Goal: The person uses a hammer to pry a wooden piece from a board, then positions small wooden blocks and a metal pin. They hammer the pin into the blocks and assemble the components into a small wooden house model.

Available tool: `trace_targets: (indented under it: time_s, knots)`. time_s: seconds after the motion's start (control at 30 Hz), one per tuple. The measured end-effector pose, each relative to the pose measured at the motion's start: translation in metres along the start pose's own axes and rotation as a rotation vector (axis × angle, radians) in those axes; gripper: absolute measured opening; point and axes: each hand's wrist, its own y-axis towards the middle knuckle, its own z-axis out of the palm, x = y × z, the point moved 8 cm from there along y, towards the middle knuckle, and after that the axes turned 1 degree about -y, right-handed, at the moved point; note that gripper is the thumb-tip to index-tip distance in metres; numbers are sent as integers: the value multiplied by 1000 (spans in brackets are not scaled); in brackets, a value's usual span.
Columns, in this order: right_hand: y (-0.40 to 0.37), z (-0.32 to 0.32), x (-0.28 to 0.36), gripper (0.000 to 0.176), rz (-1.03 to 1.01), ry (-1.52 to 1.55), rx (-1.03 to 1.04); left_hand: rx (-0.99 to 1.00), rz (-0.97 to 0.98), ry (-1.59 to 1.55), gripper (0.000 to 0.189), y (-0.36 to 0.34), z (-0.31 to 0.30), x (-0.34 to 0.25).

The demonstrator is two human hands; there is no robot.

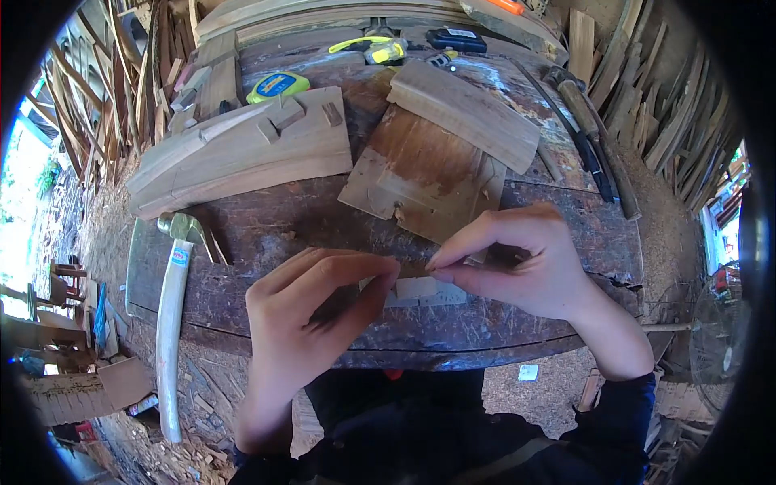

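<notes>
My left hand point(303, 311) is held over the front of the worn wooden table point(267, 230), thumb and fingertips pinched together. Facing it from the right, my right hand point(529, 259) is also in a pinch, its fingertips a short way from the left ones. What lies in either pinch is too small or hidden to make out. Just below the fingertips, a pale flat piece point(416, 289) rests near the table's front edge. A brown board point(404, 182) lies beyond my hands, with a thick shaped piece of wood point(465, 113) across its far end.
A hammer point(171, 323) overhangs the table's left side. Behind it lies a curved wooden piece point(250, 158) with small offcuts, beside a tape measure point(278, 86). Yellow-handled tools point(385, 52) and a dark case point(457, 40) sit at the back; long tools point(594, 137) lie right.
</notes>
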Motion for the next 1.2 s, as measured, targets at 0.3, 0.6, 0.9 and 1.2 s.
trace_targets:
  time_s: [0.3,0.6,0.9,1.2]
  knots:
    - [2,1,1,17,-137,-46,-15,27,94,-13,24,1,5,-5]
    - [-1,3,5,20,-208,-99,-20,43,164,-38,29,-1,8,-7]
    - [-4,4,9,21,-271,-168,-39,49,202,-46,38,-4,10,-8]
    - [-4,6,11,20,-315,-205,-29,47,250,-23,39,-4,10,-9]
